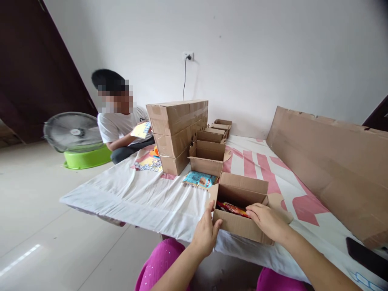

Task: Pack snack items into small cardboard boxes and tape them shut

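An open cardboard box (pixel 239 226) stands near the table's front edge with its flaps up or folded outward. Inside lies a red packet (pixel 233 209), partly hidden by the front wall. My left hand (pixel 207 228) grips the box at its front left corner, thumb on the front and fingers along the side. Over the front wall, my right hand (pixel 266 218) reaches in with fingers stretched out, their tips against the packet; its thumb is hidden. A blue packet (pixel 200 179) lies flat on the table just behind and left of the box.
More open boxes (pixel 207 155) run back in a row beside a stack of closed cartons (pixel 174 137). A large cardboard sheet (pixel 327 161) stands at the right, near a dark phone-like object (pixel 366 256). Another person (pixel 121 121) sits at the left holding a yellow sheet, beside a fan (pixel 72 131).
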Demonstrator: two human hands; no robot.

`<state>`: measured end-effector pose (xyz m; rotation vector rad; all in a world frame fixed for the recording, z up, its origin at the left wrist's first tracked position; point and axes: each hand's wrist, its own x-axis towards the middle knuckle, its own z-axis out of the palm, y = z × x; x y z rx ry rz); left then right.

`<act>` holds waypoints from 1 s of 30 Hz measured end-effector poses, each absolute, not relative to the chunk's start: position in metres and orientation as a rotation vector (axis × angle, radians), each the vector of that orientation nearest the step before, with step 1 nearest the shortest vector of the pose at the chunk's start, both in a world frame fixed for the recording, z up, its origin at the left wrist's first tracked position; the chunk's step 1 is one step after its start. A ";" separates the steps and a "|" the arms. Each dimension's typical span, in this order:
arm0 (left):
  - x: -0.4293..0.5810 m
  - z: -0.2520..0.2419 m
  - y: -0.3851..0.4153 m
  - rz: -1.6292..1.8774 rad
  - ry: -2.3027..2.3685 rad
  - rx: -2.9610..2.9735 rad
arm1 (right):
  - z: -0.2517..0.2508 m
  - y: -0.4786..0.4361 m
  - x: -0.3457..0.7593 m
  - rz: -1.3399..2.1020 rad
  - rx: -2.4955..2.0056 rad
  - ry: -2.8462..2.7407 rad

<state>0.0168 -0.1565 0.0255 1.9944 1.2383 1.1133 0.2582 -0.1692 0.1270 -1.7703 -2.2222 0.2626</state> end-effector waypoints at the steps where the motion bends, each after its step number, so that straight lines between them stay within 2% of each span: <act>1: 0.017 0.026 -0.157 1.114 1.245 1.988 | 0.125 -0.169 0.257 0.276 -1.763 -2.228; 7: 0.018 0.041 -0.160 1.056 1.250 2.043 | 0.116 -0.174 0.252 0.298 -1.766 -2.211; 11: 0.014 0.048 -0.162 1.028 1.240 2.092 | 0.111 -0.183 0.246 0.149 -1.727 -2.128; 16: -0.009 0.034 -0.153 1.150 1.146 1.856 | 0.120 -0.227 0.232 -0.294 -1.107 -2.070; 20: -0.033 0.023 -0.144 1.244 1.014 1.495 | 0.134 -0.268 0.212 -0.430 -0.717 -2.121; 25: -0.043 0.025 -0.148 1.303 0.958 1.227 | 0.132 -0.279 0.190 -0.485 -0.766 -1.991; 30: -0.041 0.036 -0.156 1.300 1.125 1.491 | 0.122 -0.278 0.195 -0.415 -1.038 -1.969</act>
